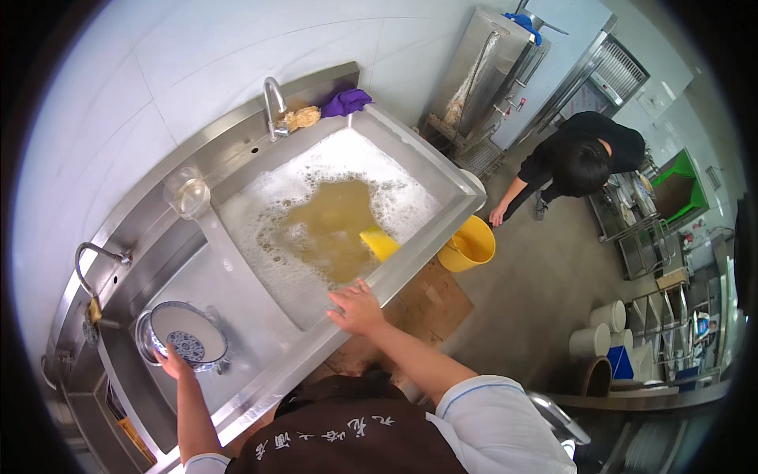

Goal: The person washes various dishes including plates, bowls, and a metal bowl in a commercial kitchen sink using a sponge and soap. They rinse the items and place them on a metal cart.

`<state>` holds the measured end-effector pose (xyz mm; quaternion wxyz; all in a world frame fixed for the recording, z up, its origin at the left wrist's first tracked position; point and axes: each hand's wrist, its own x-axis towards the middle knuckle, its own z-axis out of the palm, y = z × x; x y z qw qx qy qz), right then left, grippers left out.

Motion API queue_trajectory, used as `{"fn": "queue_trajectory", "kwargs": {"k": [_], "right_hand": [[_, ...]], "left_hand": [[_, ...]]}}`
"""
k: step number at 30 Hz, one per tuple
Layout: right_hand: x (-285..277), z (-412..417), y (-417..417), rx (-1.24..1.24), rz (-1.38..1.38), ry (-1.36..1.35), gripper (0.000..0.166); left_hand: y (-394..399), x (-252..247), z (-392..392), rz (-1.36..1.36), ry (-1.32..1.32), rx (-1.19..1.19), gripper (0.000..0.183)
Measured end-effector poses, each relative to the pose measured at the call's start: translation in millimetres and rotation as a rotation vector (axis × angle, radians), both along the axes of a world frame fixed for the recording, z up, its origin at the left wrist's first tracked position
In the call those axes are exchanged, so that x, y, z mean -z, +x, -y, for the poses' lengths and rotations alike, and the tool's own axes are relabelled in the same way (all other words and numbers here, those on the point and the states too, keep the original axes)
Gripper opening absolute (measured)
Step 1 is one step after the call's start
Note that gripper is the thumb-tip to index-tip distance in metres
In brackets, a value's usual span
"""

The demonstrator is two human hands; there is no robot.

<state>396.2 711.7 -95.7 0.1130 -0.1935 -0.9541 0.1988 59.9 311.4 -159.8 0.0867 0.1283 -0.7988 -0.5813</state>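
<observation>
My left hand [174,361] grips the near side of a blue-and-white patterned porcelain bowl [201,329], which is tilted in the left sink basin [254,332]. A second rim, perhaps of another bowl, shows at its left side. Over the front rim of the right basin [408,269], my right hand [358,309] has its fingers apart and holds nothing. Whether it touches the steel is hard to tell. Murky water [331,219] with white foam [349,151] fills that basin. A yellow object [380,243], possibly a sponge, pokes out of the water near its front wall.
A clear plastic container [190,197] sits on the basin divider. Behind stand two faucets [272,106], a tan scrubber [302,118] and a purple cloth [346,102]. Beyond the sink's right end, another person [583,154] bends beside a yellow bucket [469,246].
</observation>
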Motion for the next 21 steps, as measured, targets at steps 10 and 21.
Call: {"fn": "queue_trajectory", "kwargs": {"k": [10, 21], "right_hand": [[-15, 11, -12, 0.093, 0.086, 0.029, 0.026], [-16, 10, -17, 0.133, 0.058, 0.112, 0.021]], "left_hand": [[-26, 150, 6, 0.477, 0.441, 0.155, 0.060], [-13, 217, 12, 1.025, 0.793, 0.256, 0.049]]}}
